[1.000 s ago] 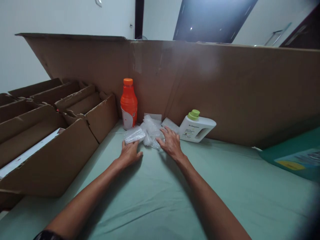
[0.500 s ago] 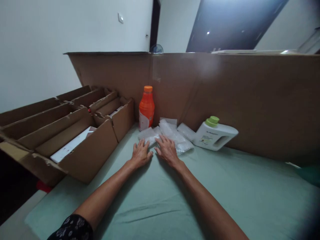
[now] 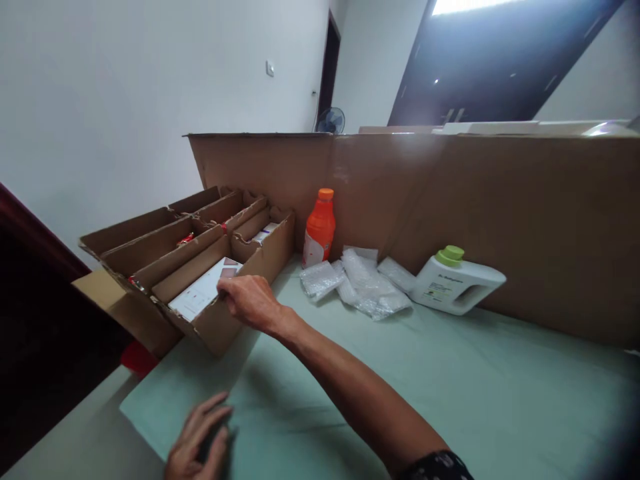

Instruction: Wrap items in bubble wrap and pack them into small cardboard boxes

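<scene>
My right hand [image 3: 253, 303] is over the front wall of a divided cardboard box [image 3: 223, 330]. Its fingers are curled together against the right edge of a flat white box [image 3: 200, 293], which lies in the front compartment. The fingertips are hidden, so I cannot tell whether they grip the white box or the cardboard wall. Low in the view, my left hand [image 3: 200, 437] hovers with fingers apart and nothing in them, partly cut off by the frame. Several pieces of bubble wrap [image 3: 370, 287] lie in a loose pile on the green cloth [image 3: 310, 380].
Behind the bubble wrap stands an orange bottle [image 3: 320, 227]. A white jug [image 3: 457, 283] with a green cap leans against the tall cardboard panel [image 3: 480, 200]. Red items [image 3: 186, 239] show in another compartment. Something red [image 3: 139, 359] sits below the divided box.
My right hand has left the bubble wrap and crossed left to the divided box. My left hand has drawn back toward me. The view has shifted left.
</scene>
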{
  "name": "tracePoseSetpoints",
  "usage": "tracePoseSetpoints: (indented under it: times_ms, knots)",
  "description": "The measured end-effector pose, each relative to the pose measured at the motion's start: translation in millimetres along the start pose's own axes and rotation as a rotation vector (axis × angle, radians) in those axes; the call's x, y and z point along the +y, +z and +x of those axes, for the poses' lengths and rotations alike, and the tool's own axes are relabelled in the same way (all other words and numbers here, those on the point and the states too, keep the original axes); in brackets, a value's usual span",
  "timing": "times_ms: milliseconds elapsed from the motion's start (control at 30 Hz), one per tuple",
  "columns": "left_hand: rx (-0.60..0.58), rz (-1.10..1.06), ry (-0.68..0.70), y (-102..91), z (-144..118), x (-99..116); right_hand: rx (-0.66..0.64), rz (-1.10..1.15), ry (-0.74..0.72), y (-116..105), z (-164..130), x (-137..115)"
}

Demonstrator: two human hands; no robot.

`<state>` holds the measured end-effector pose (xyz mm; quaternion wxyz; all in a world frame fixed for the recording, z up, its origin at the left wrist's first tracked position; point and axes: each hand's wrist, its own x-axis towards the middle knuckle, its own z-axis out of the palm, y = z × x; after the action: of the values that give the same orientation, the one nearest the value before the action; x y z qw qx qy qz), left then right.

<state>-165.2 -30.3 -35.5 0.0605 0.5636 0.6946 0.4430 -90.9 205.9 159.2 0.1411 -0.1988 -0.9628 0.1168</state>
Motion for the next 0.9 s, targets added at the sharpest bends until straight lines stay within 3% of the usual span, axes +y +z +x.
tracePoseSetpoints:
  times_ms: [100, 200, 267, 367, 500, 567, 667, 800, 900]
  knots:
    - [0.188, -0.015, -0.290, -32.4, -4.8, -24.0, -0.010, 0.015, -0.045, -20.2, -32.7, 10.6]
    - [0.291, -0.115, -0.483, -38.3, -3.7, -29.6, -0.021, 0.106, -0.101, -48.4, -86.3, 23.1]
    - [0.236, -0.193, -0.481, -29.4, 1.3, -20.8, -0.029, 0.142, -0.072, -69.3, -126.0, 31.6]
    - [0.050, -0.282, -0.333, -6.7, 17.8, 3.7, 0.018, 0.178, 0.085, -97.5, -188.2, 47.0]
    - [-0.207, -0.405, -0.130, 28.1, 56.3, 31.6, 0.299, 0.451, 0.415, -105.7, -281.9, 62.8]
    - [-0.311, -0.484, -0.060, 45.0, 77.6, 39.9, 0.404, 0.591, 0.557, -85.7, -329.0, 59.2]
    - [-0.441, -0.585, -0.040, 63.8, 100.8, 50.5, 0.409, 0.629, 0.699, -22.6, -378.5, 34.4]
    - [-0.412, -0.560, -0.181, 70.2, 96.2, 67.4, 0.495, 0.543, 0.839, 68.9, -386.3, -11.8]
    - [-0.279, -0.486, -0.274, 71.3, 62.6, 80.4, 0.662, 0.506, 0.889, 86.8, -380.2, -22.6]
